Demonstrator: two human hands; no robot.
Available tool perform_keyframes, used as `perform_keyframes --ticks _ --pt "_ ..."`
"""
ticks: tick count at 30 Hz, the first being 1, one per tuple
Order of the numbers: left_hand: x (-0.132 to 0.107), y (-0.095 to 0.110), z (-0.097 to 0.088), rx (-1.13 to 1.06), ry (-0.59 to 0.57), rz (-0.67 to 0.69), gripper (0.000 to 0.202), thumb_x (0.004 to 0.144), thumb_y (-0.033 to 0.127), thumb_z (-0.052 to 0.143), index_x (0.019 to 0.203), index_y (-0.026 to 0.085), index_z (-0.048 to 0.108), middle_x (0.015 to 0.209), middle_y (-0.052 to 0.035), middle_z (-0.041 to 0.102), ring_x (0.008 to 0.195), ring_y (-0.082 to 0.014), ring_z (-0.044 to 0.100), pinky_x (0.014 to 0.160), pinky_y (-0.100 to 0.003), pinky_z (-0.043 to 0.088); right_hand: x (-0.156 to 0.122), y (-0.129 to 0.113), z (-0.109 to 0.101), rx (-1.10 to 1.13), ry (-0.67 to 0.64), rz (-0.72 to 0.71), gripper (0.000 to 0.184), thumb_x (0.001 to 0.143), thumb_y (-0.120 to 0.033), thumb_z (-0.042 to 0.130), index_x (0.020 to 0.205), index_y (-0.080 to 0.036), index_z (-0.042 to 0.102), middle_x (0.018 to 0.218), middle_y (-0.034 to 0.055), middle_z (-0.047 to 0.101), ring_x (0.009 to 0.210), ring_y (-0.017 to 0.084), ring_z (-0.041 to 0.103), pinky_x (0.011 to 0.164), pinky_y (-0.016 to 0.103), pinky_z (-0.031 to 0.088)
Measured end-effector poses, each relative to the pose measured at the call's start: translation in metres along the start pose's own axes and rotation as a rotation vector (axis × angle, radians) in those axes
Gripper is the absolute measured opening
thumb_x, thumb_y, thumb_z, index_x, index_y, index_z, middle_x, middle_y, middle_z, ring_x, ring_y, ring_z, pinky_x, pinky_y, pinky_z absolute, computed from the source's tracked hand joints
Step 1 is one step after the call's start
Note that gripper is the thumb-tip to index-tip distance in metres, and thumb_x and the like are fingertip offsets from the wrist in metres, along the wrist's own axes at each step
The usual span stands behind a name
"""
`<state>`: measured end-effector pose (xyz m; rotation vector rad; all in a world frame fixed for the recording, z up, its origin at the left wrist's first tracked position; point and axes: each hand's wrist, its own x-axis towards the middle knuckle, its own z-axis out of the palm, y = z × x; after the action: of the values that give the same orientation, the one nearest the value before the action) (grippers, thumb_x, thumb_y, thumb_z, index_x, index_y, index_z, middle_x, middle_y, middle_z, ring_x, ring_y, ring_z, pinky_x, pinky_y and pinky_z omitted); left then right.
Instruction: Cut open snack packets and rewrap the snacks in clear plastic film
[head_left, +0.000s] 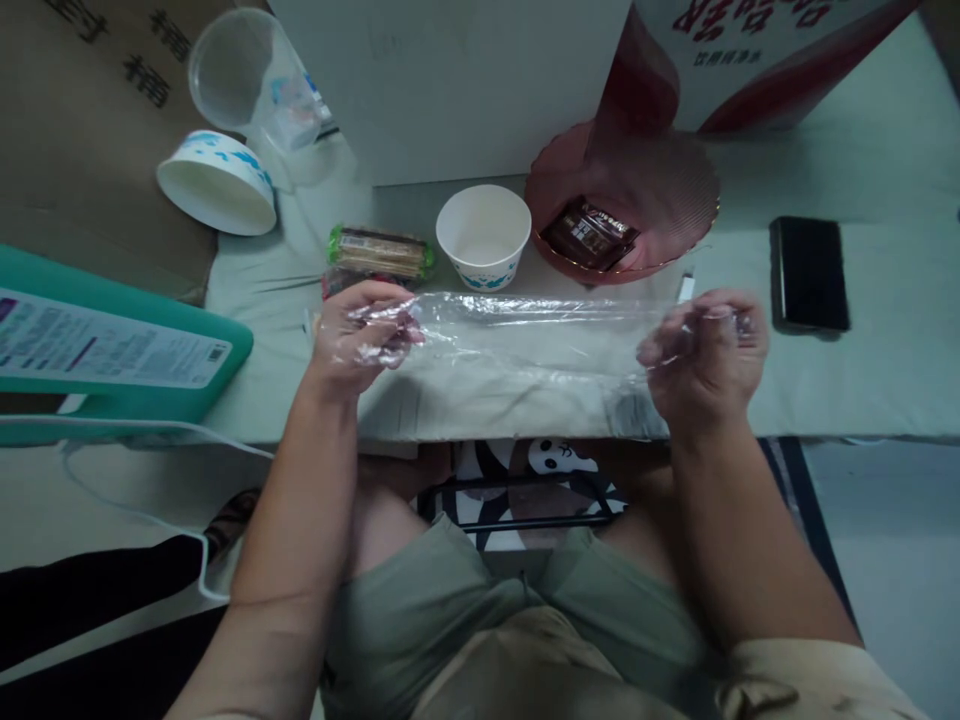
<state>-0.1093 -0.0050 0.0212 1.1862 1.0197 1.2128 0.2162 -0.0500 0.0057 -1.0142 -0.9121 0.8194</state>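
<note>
A clear plastic film (532,335), possibly a thin bag, is stretched sideways above the front of the table. My left hand (367,330) is closed on its left end, with crumpled film between the fingers. At the other end, my right hand (705,345) grips the film in bent fingers, slightly blurred. Just beyond the film stands a white paper bowl (484,235) with a blue pattern. Behind my left hand lies a wrapped pack with green ends (381,252), partly over a reddish packet.
A pink ribbed bowl (675,200) holds dark brown packets (589,235). A black phone-like object (810,275) lies at right. Cartons (465,80) stand behind. To the left are a tilted paper bowl (217,185), a clear tub (240,70), a green jug (127,340) and a white cable (187,428).
</note>
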Motion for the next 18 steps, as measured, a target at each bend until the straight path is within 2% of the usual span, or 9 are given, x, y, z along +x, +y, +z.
perform_keyframes --ticks 2,4,8,10,12,14,16,18 --pt "0.0018 0.0014 0.0018 0.003 0.028 0.009 0.041 0.06 0.05 0.095 0.081 0.024 0.071 0.056 0.0038 0.067 0.036 -0.0072 0.044 0.031 -0.023 0.024 0.0013 0.0003 -0.0005 -0.054 -0.006 0.141 0.035 0.077 -0.057 0.08 0.087 -0.028 0.063 0.063 -0.0068 0.061 0.041 0.008 0.051 0.036 0.021 0.038" --pt "0.0041 0.0023 0.0034 -0.014 0.092 0.028 0.041 0.055 0.05 0.097 0.076 0.026 0.07 0.057 0.0057 0.067 0.04 -0.0071 0.046 0.035 -0.023 0.027 0.0011 0.0011 -0.0013 -0.111 -0.034 0.216 0.038 0.074 -0.058 0.082 0.085 -0.026 0.064 0.062 -0.0058 0.062 0.042 0.009 0.052 0.038 0.023 0.04" --pt "0.0065 0.0037 0.0034 -0.096 0.065 0.063 0.039 0.055 0.048 0.097 0.077 0.03 0.07 0.061 0.0064 0.069 0.046 -0.0076 0.048 0.04 -0.023 0.03 -0.0027 0.0003 -0.0028 -0.097 -0.132 0.096 0.04 0.073 -0.058 0.083 0.087 -0.026 0.064 0.063 -0.0055 0.061 0.051 0.011 0.059 0.05 0.027 0.049" --pt "0.007 0.0037 0.002 -0.099 0.065 0.065 0.038 0.057 0.047 0.096 0.077 0.03 0.069 0.06 0.0076 0.068 0.046 -0.0069 0.048 0.041 -0.023 0.03 -0.0044 -0.0005 -0.0036 -0.16 -0.233 0.116 0.038 0.072 -0.052 0.086 0.09 -0.026 0.064 0.073 -0.003 0.068 0.064 0.014 0.067 0.061 0.029 0.055" --pt "0.0073 0.0035 0.0006 -0.097 0.077 0.056 0.039 0.055 0.047 0.097 0.074 0.03 0.067 0.06 0.0085 0.068 0.046 -0.0063 0.049 0.042 -0.022 0.032 -0.0058 -0.001 -0.005 -0.264 -0.313 0.151 0.033 0.074 -0.046 0.086 0.084 -0.025 0.062 0.081 -0.0001 0.073 0.076 0.016 0.072 0.071 0.031 0.057" --pt "0.0069 0.0035 -0.0005 -0.117 0.079 0.06 0.039 0.055 0.046 0.097 0.074 0.03 0.068 0.06 0.0092 0.068 0.044 -0.0053 0.045 0.044 -0.022 0.034 -0.007 -0.0017 -0.0069 -0.276 -0.328 0.121 0.032 0.08 -0.046 0.082 0.081 -0.025 0.058 0.084 0.0005 0.075 0.081 0.017 0.073 0.077 0.034 0.058" --pt "0.0064 0.0031 -0.0014 -0.16 0.095 0.064 0.037 0.057 0.045 0.096 0.076 0.03 0.068 0.06 0.0096 0.067 0.043 -0.0046 0.039 0.045 -0.023 0.034 -0.0079 -0.0027 -0.0084 -0.209 -0.326 0.088 0.032 0.084 -0.05 0.077 0.09 -0.027 0.056 0.086 -0.0004 0.075 0.084 0.019 0.074 0.082 0.038 0.059" --pt "0.0062 0.0021 -0.0025 -0.213 0.132 0.054 0.037 0.056 0.043 0.097 0.076 0.031 0.068 0.061 0.0097 0.066 0.045 -0.0052 0.039 0.046 -0.022 0.033 -0.0083 -0.0034 -0.0081 -0.228 -0.364 0.122 0.036 0.082 -0.054 0.078 0.095 -0.028 0.056 0.088 -0.0004 0.076 0.085 0.02 0.075 0.083 0.039 0.059"
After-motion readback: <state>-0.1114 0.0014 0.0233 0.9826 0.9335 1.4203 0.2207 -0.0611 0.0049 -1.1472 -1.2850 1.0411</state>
